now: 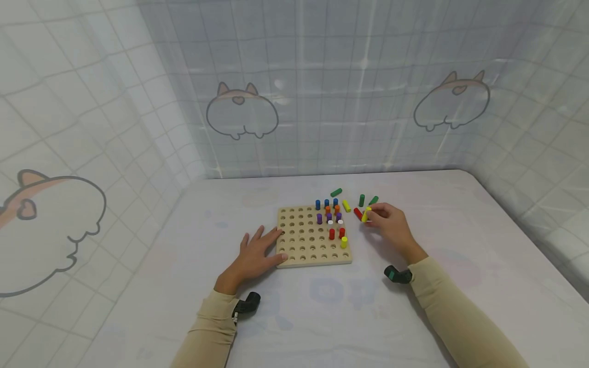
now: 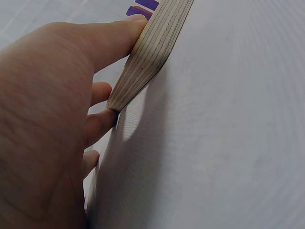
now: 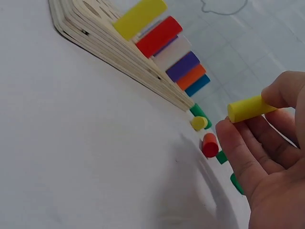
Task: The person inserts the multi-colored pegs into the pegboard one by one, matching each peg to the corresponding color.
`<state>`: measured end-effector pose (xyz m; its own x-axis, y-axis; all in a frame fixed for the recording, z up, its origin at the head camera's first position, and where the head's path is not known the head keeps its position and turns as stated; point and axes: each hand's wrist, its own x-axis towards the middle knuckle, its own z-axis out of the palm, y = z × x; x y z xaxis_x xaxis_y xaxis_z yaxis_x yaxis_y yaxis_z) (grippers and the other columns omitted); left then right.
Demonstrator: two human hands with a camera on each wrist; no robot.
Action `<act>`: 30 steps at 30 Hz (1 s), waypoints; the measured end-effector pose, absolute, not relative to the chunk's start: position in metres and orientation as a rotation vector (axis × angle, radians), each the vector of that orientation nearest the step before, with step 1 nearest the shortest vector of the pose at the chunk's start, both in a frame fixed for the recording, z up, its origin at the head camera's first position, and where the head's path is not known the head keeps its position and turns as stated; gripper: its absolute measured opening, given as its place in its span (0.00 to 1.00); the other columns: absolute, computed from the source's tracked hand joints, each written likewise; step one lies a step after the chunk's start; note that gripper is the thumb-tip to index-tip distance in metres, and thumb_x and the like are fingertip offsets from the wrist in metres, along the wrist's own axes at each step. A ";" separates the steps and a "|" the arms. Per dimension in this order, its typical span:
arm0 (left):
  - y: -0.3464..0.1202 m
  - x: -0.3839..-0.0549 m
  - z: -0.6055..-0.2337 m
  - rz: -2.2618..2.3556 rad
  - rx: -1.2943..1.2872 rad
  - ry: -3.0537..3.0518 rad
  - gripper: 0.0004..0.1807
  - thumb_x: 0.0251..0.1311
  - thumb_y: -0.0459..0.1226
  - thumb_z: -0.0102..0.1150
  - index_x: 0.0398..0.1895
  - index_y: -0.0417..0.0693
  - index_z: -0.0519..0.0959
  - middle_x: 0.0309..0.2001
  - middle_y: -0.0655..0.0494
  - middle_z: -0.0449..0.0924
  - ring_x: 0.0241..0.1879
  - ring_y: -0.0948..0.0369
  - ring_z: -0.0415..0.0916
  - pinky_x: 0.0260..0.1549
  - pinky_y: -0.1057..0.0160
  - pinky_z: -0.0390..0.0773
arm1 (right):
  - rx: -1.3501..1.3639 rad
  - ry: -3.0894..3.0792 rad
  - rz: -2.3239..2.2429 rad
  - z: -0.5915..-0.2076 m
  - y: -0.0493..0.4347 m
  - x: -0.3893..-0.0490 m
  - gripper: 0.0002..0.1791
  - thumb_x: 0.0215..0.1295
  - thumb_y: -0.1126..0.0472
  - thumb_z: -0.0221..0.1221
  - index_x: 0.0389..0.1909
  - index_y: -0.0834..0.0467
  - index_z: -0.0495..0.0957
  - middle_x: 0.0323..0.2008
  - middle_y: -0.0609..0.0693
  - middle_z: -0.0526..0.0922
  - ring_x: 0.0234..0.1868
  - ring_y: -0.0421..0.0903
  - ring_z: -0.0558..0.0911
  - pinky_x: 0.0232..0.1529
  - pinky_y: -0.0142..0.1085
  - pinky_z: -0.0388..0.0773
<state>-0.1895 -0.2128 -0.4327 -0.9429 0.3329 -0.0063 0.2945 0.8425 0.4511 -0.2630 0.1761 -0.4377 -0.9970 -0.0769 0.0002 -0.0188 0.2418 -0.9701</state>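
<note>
A square wooden pegboard (image 1: 317,265) lies on the white tabletop, with pegs standing in holes on its right side. My left hand (image 1: 252,257) rests at the board's left edge, fingers spread and the thumb at the near left corner. In the left wrist view the thumb touches the layered wooden edge (image 2: 155,52). Just right of the board, my right hand (image 1: 391,227) pinches a yellow peg (image 3: 245,109) between thumb and fingers, above the table. Standing in the board are blue (image 1: 326,203), orange (image 1: 337,209), purple (image 1: 319,219), white, red (image 1: 332,234) and yellow (image 1: 344,243) pegs.
Loose pegs lie behind and right of the board: a yellow one (image 1: 346,206), a red one (image 1: 358,213), and green ones, including one at the back (image 1: 336,192) and one upright (image 1: 362,200). A patterned curtain (image 1: 331,128) hangs behind the table.
</note>
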 end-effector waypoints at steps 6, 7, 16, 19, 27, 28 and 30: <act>-0.212 -0.188 -0.432 0.696 0.495 2.931 0.44 0.64 0.62 0.54 0.79 0.53 0.59 0.77 0.53 0.57 0.78 0.42 0.38 0.69 0.32 0.29 | -0.111 2.383 -1.926 -0.436 0.172 -0.256 0.22 0.72 0.51 0.62 0.58 0.59 0.74 0.53 0.58 0.79 0.49 0.53 0.84 0.49 0.35 0.82; -0.212 -0.188 -0.432 0.695 0.493 2.930 0.44 0.64 0.62 0.54 0.79 0.53 0.59 0.77 0.54 0.56 0.78 0.42 0.38 0.69 0.32 0.29 | -0.103 2.379 -1.926 -0.436 0.171 -0.255 0.22 0.71 0.51 0.62 0.58 0.59 0.74 0.53 0.57 0.79 0.49 0.52 0.83 0.49 0.35 0.82; -0.212 -0.188 -0.432 0.681 0.470 2.937 0.44 0.64 0.63 0.54 0.79 0.54 0.59 0.77 0.54 0.57 0.78 0.43 0.39 0.69 0.33 0.30 | -0.173 2.363 -1.924 -0.433 0.164 -0.245 0.24 0.71 0.55 0.62 0.63 0.61 0.74 0.54 0.57 0.79 0.51 0.52 0.81 0.49 0.32 0.81; -0.212 -0.188 -0.432 0.676 0.468 2.935 0.44 0.64 0.63 0.54 0.79 0.54 0.59 0.77 0.54 0.56 0.78 0.43 0.38 0.69 0.33 0.30 | -0.212 2.334 -1.945 -0.430 0.161 -0.241 0.24 0.72 0.56 0.62 0.63 0.63 0.74 0.53 0.58 0.79 0.51 0.53 0.82 0.50 0.34 0.82; -0.211 -0.189 -0.430 0.680 0.472 2.933 0.44 0.64 0.63 0.54 0.79 0.55 0.59 0.77 0.55 0.56 0.78 0.43 0.38 0.70 0.33 0.30 | -0.237 2.270 -1.993 -0.423 0.150 -0.233 0.24 0.71 0.58 0.62 0.62 0.66 0.73 0.53 0.59 0.79 0.52 0.54 0.81 0.52 0.38 0.81; -0.211 -0.189 -0.430 0.679 0.470 2.930 0.44 0.64 0.63 0.54 0.79 0.55 0.59 0.77 0.55 0.56 0.78 0.44 0.38 0.70 0.34 0.30 | -0.242 2.267 -1.993 -0.423 0.148 -0.232 0.24 0.71 0.58 0.62 0.62 0.66 0.73 0.53 0.59 0.79 0.52 0.54 0.81 0.53 0.38 0.81; -0.210 -0.189 -0.428 0.678 0.471 2.926 0.45 0.64 0.63 0.54 0.79 0.55 0.58 0.77 0.55 0.55 0.78 0.44 0.38 0.70 0.34 0.29 | -0.251 2.257 -1.999 -0.422 0.146 -0.231 0.24 0.71 0.58 0.62 0.61 0.67 0.73 0.53 0.60 0.78 0.53 0.54 0.81 0.53 0.39 0.81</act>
<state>-0.1892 -0.2104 -0.4284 -0.9470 0.3200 -0.0287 0.2747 0.8529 0.4439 -0.2311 0.1457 -0.4216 -0.9796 -0.1996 0.0230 -0.0470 0.1161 -0.9921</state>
